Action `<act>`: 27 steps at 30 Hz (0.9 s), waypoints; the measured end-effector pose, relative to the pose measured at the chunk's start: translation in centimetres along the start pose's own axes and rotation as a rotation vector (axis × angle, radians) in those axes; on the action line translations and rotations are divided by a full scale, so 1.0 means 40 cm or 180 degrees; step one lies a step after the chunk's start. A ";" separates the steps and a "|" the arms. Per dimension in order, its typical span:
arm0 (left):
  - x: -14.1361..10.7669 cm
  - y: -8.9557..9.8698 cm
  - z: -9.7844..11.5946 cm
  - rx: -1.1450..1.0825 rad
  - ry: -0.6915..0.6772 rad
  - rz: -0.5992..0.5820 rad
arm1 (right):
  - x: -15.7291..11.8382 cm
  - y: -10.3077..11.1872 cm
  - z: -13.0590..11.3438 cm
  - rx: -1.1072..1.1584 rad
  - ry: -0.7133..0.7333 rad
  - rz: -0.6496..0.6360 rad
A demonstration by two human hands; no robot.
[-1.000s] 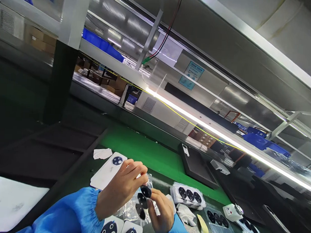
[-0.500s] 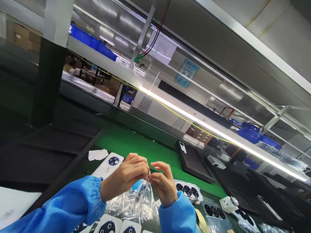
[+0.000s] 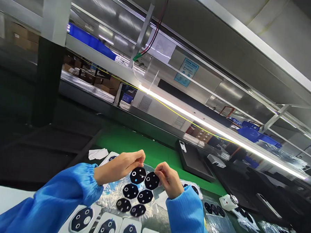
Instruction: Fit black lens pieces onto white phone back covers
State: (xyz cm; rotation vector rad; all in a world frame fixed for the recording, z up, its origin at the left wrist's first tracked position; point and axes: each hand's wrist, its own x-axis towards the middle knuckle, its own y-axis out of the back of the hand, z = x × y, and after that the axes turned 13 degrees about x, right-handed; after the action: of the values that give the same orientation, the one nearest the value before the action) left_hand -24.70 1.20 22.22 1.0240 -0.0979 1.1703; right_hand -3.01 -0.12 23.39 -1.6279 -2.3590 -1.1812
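Left hand (image 3: 120,166) and right hand (image 3: 170,180) pinch a clear sheet (image 3: 148,169) of black discs (image 3: 145,196); the blue sign (image 3: 187,72) beyond them is illegible.

The left sleeve (image 3: 57,191) is bright blue, loose and slightly glossy, with soft creases along the forearm — its cuff (image 3: 96,179) gathers into small puckers. The right sleeve (image 3: 188,215), also blue, shows fine ribbing toward the wrist. Left hand (image 3: 118,167) and right hand (image 3: 170,180) — both bare.
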 end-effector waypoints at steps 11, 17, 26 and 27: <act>0.001 -0.051 -0.063 -0.1648 0.1000 -0.1154 | 0.003 0.036 -0.013 0.0729 -0.0652 0.0386; 0.022 -0.062 -0.058 -0.1803 0.1107 -0.1257 | 0.036 0.034 0.019 0.1249 -0.1123 0.0083; 0.008 -0.054 -0.094 -0.2405 0.1579 -0.1221 | -0.029 0.037 0.127 0.1805 -0.1420 0.1290; 0.011 -0.062 -0.106 -0.2360 0.1638 -0.1195 | -0.045 0.029 0.141 0.1869 -0.1542 0.1340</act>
State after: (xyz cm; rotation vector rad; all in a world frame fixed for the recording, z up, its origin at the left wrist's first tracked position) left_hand -24.34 4.45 18.54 0.0659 0.0668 0.9028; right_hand 0.81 2.05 19.28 -2.1540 -2.0978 -0.0051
